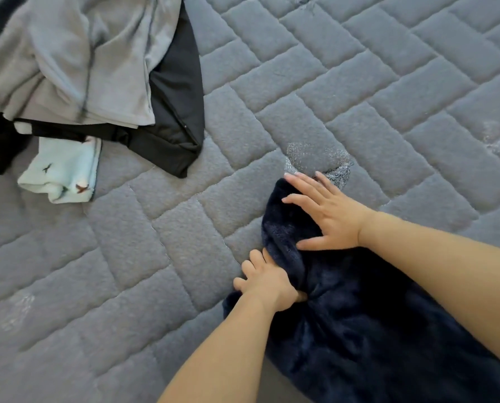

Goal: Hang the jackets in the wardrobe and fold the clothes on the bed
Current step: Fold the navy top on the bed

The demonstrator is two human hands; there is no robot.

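**Navy fleece garment on the bed: hand positions and surroundings**

1. Work surface. The bed is covered with a grey quilted cover stitched in a brick-like pattern. A small pale, glittery patch shows on the cover just beyond the far end of the garment.

2. Task item. A dark navy fleece garment lies on the bed at the lower right of the head view, running from the bottom right corner up toward the centre. Its far end is narrow and rounded; the fabric is bunched and creased near the left edge. (The type of garment cannot be determined from this view.)

3. Right hand. Fingers are straight and spread, palm down, pressing flat on the far end of the garment. The fingertips reach the garment's far edge, beside the pale patch. Nothing is gripped.

4. Left hand. Fingers are curled around the left edge of the garment, gathering a fold of fleece in the fist. The hand sits just nearer the person than the right hand, and the two hands are close but not touching.

5. Other clothes. A pile lies at the upper left, well apart from the hands: a grey garment on top, a black garment beneath it, and a pale blue printed piece protruding at the near side.
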